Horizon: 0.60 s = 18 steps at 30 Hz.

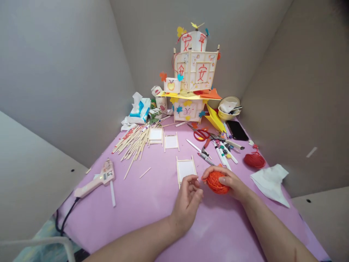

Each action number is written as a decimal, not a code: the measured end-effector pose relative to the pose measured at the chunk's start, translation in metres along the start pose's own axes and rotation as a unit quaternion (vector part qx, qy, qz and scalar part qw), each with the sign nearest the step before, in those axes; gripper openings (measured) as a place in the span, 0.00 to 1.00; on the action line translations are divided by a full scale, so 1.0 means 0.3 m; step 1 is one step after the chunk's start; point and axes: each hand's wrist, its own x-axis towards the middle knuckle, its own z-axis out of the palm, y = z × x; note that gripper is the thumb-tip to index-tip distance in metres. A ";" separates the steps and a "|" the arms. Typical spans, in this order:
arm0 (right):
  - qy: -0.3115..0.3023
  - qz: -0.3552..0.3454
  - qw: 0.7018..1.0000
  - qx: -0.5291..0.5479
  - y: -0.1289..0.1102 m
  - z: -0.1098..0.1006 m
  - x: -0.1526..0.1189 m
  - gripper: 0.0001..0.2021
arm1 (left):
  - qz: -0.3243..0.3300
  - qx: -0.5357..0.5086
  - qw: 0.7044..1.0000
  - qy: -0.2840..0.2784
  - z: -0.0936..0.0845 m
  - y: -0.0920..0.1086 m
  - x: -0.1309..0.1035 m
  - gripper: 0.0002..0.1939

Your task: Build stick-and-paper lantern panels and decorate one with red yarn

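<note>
An orange-red ball of yarn sits in my right hand, whose fingers wrap round it above the table. Just to the left is my left hand, its fingers loosely curled and the thumb apart; I see nothing held in it. Behind that hand lies a small stick frame with a white panel, its near end partly hidden by my fingers. Two similar pieces, a stick frame and a white-panelled frame, lie farther back.
A paper-and-stick lantern tower stands at the back. Loose sticks lie left of centre, with a glue gun nearer. Red scissors, markers, a phone, dark red yarn and a tissue occupy the right.
</note>
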 end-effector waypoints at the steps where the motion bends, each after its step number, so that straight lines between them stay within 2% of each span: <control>1: -0.026 0.012 1.000 -0.006 -0.012 0.003 -0.005 0.22 | -0.021 -0.019 1.000 -0.010 -0.005 0.006 0.007 0.20; 4: -0.105 0.027 0.993 -0.051 -0.045 0.016 -0.014 0.21 | -0.071 -0.064 0.995 -0.040 -0.017 0.017 0.031 0.24; 6: -0.139 0.012 0.987 -0.078 -0.057 0.022 -0.015 0.20 | -0.093 -0.076 0.992 -0.034 -0.018 0.018 0.042 0.23; 11: -0.154 0.005 0.983 -0.098 -0.046 0.008 -0.006 0.19 | -0.124 -0.067 0.990 -0.005 -0.007 0.014 0.051 0.19; 18: -0.165 0.039 0.984 -0.053 -0.021 -0.030 -0.015 0.24 | -0.095 -0.086 0.991 0.026 -0.009 0.008 0.045 0.19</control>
